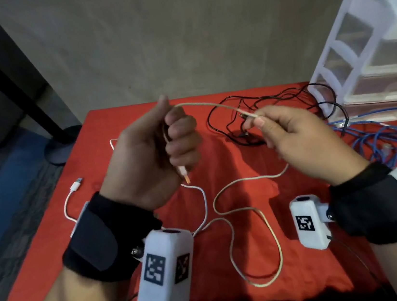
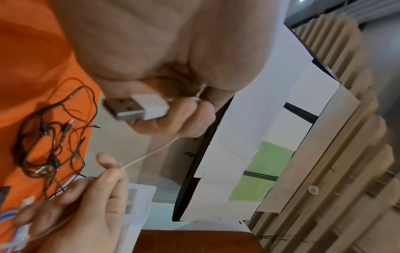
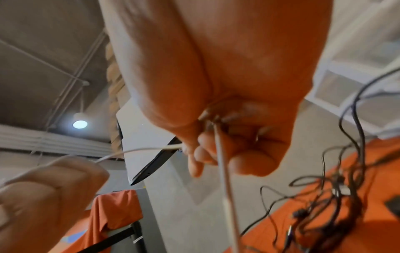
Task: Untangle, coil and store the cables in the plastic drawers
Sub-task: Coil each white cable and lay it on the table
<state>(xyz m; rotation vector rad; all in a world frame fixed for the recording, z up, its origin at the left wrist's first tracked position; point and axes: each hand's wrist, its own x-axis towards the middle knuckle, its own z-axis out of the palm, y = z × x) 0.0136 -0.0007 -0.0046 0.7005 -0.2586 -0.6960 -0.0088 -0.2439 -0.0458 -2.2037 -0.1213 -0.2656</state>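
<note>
My left hand (image 1: 166, 142) is curled in a fist round the beige USB cable (image 1: 252, 221), its USB-A plug (image 2: 134, 107) poking out below the fist. The cable runs from the fist's top across to my right hand (image 1: 275, 127), which pinches it between thumb and forefinger (image 3: 207, 142). The rest of the beige cable hangs down and loops over the red cloth (image 1: 218, 152) in front of me. Both hands are raised above the table. A white plastic drawer unit (image 1: 368, 47) stands at the back right.
A tangle of thin black cables (image 1: 275, 110) lies behind my hands near the drawers. A heap of blue cables (image 1: 389, 148) spreads at the right edge. A white USB-C cable (image 1: 72, 199) lies at the left. A black stand pole (image 1: 5, 74) rises beyond the table's left corner.
</note>
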